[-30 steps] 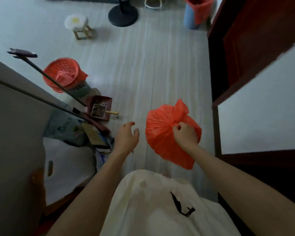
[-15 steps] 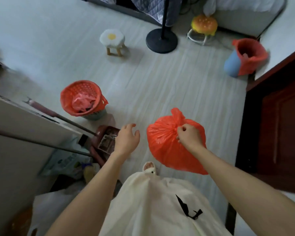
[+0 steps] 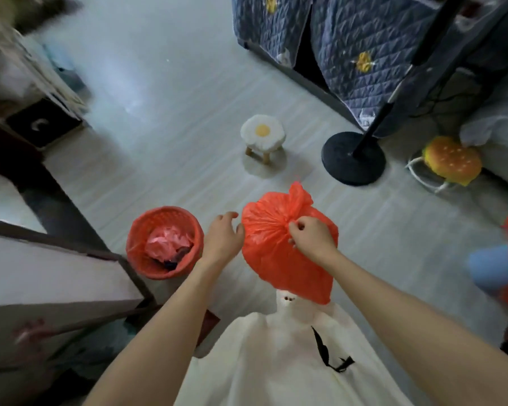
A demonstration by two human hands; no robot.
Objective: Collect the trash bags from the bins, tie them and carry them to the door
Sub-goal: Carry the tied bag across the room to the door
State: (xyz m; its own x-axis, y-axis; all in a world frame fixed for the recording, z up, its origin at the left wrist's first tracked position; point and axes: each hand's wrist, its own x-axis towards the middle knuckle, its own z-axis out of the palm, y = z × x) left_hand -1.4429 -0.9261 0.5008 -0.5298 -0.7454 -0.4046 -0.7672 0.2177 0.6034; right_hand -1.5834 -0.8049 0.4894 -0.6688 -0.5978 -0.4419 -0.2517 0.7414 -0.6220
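The red trash bag [image 3: 276, 253] hangs in the air in front of the person, above the pale floor [image 3: 159, 127], its gathered neck pinched in the curled fingers [image 3: 298, 227] of the right hand [image 3: 313, 240]. The left hand [image 3: 222, 240] floats just beside the bag with loosely bent fingers holding nothing. Left of it a red mesh bin [image 3: 147, 253] stands on the floor, its red liner in place with crumpled trash inside.

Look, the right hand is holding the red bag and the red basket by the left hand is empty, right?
Not quite. In the head view the right hand does hold the red bag, but the red basket beside the left hand is not empty: it has a pink liner and trash inside.
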